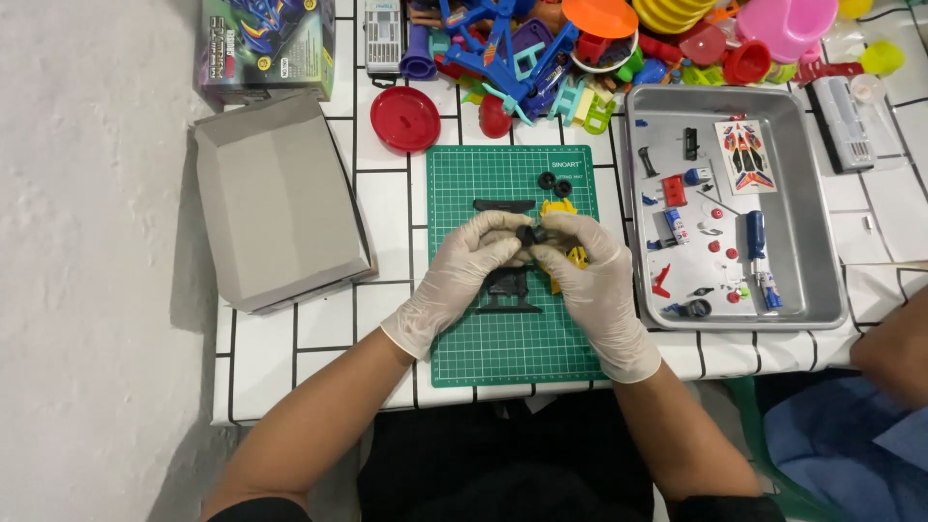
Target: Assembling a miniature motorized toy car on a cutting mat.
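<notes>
1. A small black wheel (pixel 527 234) is being pinched between the gloved left hand (pixel 471 259) and right hand (pixel 587 266), above the green cutting mat (pixel 503 353).
2. The steel tray (pixel 824 290) is holding a sticker sheet (pixel 745 156), a red part (pixel 674 190) and blue parts (pixel 755 235).
3. A grey box lid (pixel 275 198) is lying open-side down.

The small black part (pixel 527 233) pinched between the gloved left hand (pixel 462 273) and the gloved right hand (pixel 592 280) is mostly covered by fingertips, so its shape is unclear; it is perhaps a wheel. The flat black plastic frame (pixel 507 290) lies half hidden under both hands. The yellow plastic piece (pixel 570 256) shows only at its edges. The heap of colourful plastic toys (pixel 580 48) is cut off by the top edge.
</notes>
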